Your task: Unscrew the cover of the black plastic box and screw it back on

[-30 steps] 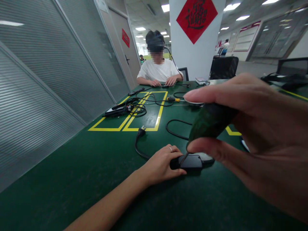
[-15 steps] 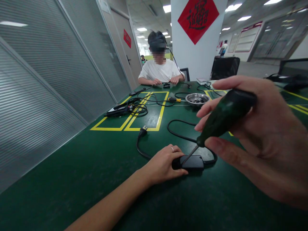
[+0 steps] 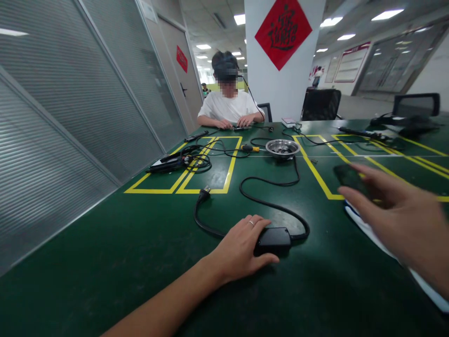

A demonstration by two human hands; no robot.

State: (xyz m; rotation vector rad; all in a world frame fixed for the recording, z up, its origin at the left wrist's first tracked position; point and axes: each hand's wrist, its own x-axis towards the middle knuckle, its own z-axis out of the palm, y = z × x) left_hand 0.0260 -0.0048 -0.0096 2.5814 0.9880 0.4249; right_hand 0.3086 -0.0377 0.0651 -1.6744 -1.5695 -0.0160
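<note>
My left hand (image 3: 245, 245) lies over the left end of a black power adapter box (image 3: 275, 237), thumb along its near side and fingers along the far side. A black cord (image 3: 270, 203) leaves the box on the right and winds back across the table. Another length of cord runs from under my hand to a two-prong plug (image 3: 204, 193). To the right, raised above the table, my right hand (image 3: 389, 196) is closed around the dark green handle of a screwdriver (image 3: 349, 180). The screwdriver's shaft is hidden, and this hand is slightly blurred.
A metal bowl (image 3: 282, 148) with small dark parts stands mid-table, beside a yellow-and-black screwdriver (image 3: 250, 148). Tangled black cables (image 3: 196, 161) lie at the left. Yellow tape (image 3: 229, 173) marks the green table. A white-and-blue object (image 3: 372, 234) lies under my right arm. Opposite sits a person (image 3: 228, 105) handling a dark object.
My right hand has carried the screwdriver off the adapter box, away to the right, and the handle has turned. My left hand stays on the box, its thumb a little farther out.
</note>
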